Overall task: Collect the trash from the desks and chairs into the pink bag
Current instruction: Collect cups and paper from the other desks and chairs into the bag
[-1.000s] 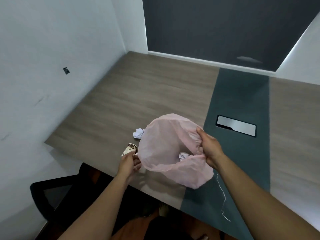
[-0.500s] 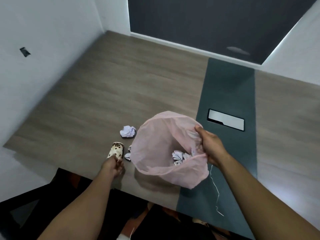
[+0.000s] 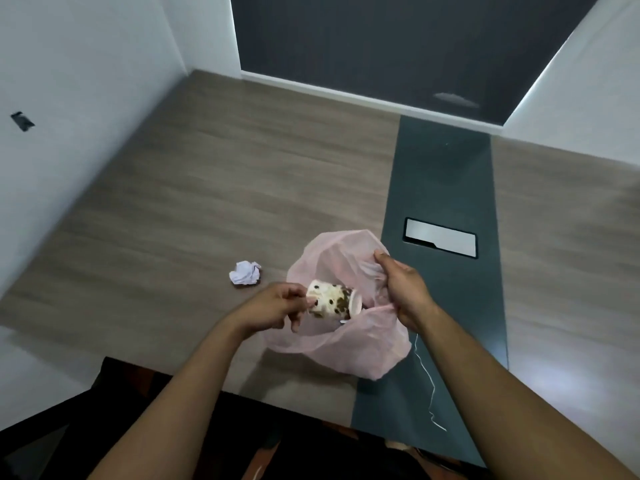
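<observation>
Head view: left hand [image 3: 273, 308] pinches a light, crushable spotted cup [image 3: 332, 299] by its base; right hand [image 3: 403, 289] grips the flimsy pink bag [image 3: 346, 348] rim.

Soft, even indoor light. A bright glare patch sits on the bench [image 3: 214, 188] at its right edge. Faint shadows lie under the bag [image 3: 346, 351]. Wide-angle bending warps the walls; slight motion blur overall.
</observation>
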